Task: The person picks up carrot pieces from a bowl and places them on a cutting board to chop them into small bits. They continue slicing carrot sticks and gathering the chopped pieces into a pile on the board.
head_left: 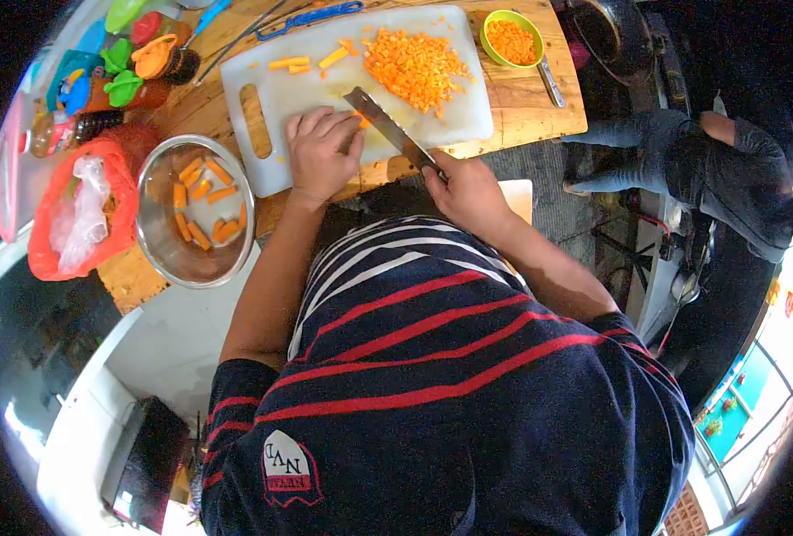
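My right hand [472, 192] grips the handle of a wide-bladed knife [386, 127], whose dark blade slants across the white cutting board [280, 85]. Beside the blade, my left hand [323, 154] rests on the board with curled fingers, pressing down a carrot piece [363, 121]. Only a bit of that piece shows at the fingertips; the rest is hidden. A heap of diced carrot [414, 67] lies beyond the knife. Several cut carrot sticks [333, 59] are near the board's far edge.
At left, a metal bowl [151, 246] holds carrot sticks, next to a red plastic bag [44, 237]. A green bowl of diced carrot [513, 42], a small knife [552, 82], a blue peeler [312, 18] and sauce bottles [102, 94] surround the board. Another person [727, 165] stands at right.
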A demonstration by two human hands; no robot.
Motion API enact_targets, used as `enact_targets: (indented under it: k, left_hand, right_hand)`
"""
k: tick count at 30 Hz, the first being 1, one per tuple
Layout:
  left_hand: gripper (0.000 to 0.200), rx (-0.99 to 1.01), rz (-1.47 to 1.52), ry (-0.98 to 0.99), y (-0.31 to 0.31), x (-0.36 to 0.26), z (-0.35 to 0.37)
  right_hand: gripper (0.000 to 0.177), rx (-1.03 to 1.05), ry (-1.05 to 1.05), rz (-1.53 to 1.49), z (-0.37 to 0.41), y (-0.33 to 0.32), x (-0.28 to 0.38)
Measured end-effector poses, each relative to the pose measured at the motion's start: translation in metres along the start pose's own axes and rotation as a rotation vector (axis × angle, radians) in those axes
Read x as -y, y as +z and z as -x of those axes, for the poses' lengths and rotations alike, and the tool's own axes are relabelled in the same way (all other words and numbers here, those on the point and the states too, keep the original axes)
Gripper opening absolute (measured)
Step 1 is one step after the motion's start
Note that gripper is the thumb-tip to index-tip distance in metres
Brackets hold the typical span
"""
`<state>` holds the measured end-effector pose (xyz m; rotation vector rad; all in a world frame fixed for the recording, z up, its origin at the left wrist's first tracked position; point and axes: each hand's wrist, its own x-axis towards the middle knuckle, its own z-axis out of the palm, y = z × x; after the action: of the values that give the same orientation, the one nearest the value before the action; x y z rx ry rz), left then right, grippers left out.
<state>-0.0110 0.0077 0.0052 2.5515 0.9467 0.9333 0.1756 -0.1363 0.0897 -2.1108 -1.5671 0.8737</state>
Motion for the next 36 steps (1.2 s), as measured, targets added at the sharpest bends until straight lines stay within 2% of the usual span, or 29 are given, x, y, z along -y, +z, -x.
enact_targets:
  k: [2,8,11,13,36]
  left_hand:
    - [0.014,-0.020,0.012,0.017,0.001,0.001,0.000]
    - [0.016,-0.002,0.044,0.022,0.003,0.002,0.003]
    - [0.017,-0.022,0.059,0.039,0.005,0.004,0.004]
    - [0.016,-0.028,0.057,0.043,0.004,0.003,0.003]
    - [0.013,-0.065,0.062,0.068,0.008,0.005,0.003]
  right_hand:
    - [0.022,0.061,0.034,0.027,0.000,-0.002,0.002]
    - [0.018,-0.033,-0.060,0.024,-0.001,0.005,-0.005]
    - [0.018,0.004,-0.034,0.031,-0.003,0.001,-0.003]
    - [0.024,0.134,0.035,0.087,-0.004,-0.002,0.000]
    - [0.023,0.180,0.027,0.126,-0.035,0.011,0.014]
